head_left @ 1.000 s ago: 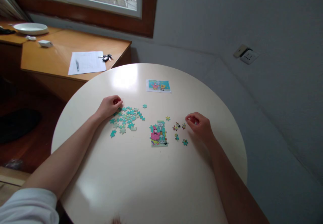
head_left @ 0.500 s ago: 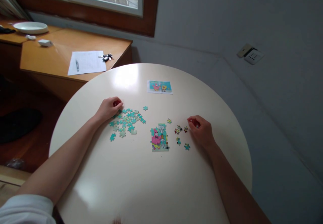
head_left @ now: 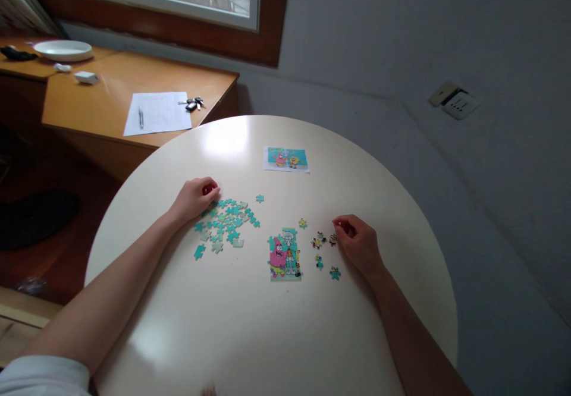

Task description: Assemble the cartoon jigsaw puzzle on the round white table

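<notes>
My left hand [head_left: 199, 195] rests on the table with its fingers curled in, beside the upper left of a pile of loose turquoise and pale jigsaw pieces [head_left: 229, 220]. No piece shows between its fingers. My right hand [head_left: 358, 240] is also curled, thumb and fingertips together, and nothing shows in them. A small dark and yellow puzzle piece [head_left: 332, 239] lies right by those fingers. Several colourful loose pieces [head_left: 319, 240] lie left of this hand. Between the hands sits a partly joined jigsaw [head_left: 284, 255] with a pink starfish and a pale turquoise cartoon figure.
A small printed reference picture [head_left: 288, 159] lies towards the far side of the round white table [head_left: 250, 330]. A wooden desk [head_left: 165, 75] behind bears a paper sheet [head_left: 158, 112], a pen, keys [head_left: 193, 104] and a white plate [head_left: 63, 50]. A wall socket [head_left: 461, 104] is at right.
The view has shifted slightly, so everything sits a little lower in the picture. Both hands keep nearly the same pose, and the puzzle pieces show no clear movement on the table.
</notes>
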Motion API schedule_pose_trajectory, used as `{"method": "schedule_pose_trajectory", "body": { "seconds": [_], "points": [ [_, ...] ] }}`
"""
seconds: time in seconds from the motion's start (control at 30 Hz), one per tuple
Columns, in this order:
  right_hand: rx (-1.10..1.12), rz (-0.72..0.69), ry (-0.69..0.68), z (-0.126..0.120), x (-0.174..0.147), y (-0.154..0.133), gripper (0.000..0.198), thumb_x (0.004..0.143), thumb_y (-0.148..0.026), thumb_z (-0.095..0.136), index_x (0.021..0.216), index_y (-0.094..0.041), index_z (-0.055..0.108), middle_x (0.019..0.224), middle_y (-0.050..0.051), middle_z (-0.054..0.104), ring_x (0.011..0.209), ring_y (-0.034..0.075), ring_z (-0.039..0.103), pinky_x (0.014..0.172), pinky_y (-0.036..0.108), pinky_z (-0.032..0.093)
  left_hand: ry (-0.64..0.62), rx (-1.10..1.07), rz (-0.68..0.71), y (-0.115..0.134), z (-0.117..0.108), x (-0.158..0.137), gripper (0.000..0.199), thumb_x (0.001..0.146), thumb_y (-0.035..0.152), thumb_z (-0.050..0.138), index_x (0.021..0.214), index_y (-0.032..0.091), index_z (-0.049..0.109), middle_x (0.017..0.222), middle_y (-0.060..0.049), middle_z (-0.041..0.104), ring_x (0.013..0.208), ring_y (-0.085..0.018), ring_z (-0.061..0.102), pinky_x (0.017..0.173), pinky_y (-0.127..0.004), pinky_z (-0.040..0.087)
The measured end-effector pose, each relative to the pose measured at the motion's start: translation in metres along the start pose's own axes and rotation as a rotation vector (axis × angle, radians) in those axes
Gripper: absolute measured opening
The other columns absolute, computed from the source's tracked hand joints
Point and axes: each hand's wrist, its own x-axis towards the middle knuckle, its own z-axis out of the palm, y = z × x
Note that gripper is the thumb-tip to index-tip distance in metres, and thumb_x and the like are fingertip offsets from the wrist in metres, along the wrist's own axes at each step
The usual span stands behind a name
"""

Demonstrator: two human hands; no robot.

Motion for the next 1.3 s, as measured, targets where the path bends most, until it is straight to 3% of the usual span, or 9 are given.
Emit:
{"method": "schedule_pose_trajectory", "body": {
  "seconds": [1.3],
  "points": [
    [0.002, 0.013, 0.026, 0.0011, -0.0003, -0.0035, 0.017, 0.071, -0.028, 0.052, 0.072, -0.018, 0.065, 0.057, 0.0, 0.058, 0.05, 0.012, 0.044, 0.052, 0.026, 0.04, -0.001, -0.002, 0.007, 0.0032, -0.0017, 0.0003, 0.025, 0.074, 0.04, 0.048, 0.07, 0.018, 0.061, 0.062, -0.002, 0.06, 0.059, -0.016, 0.052, 0.061, -0.028, 0.039]
  ]
}}
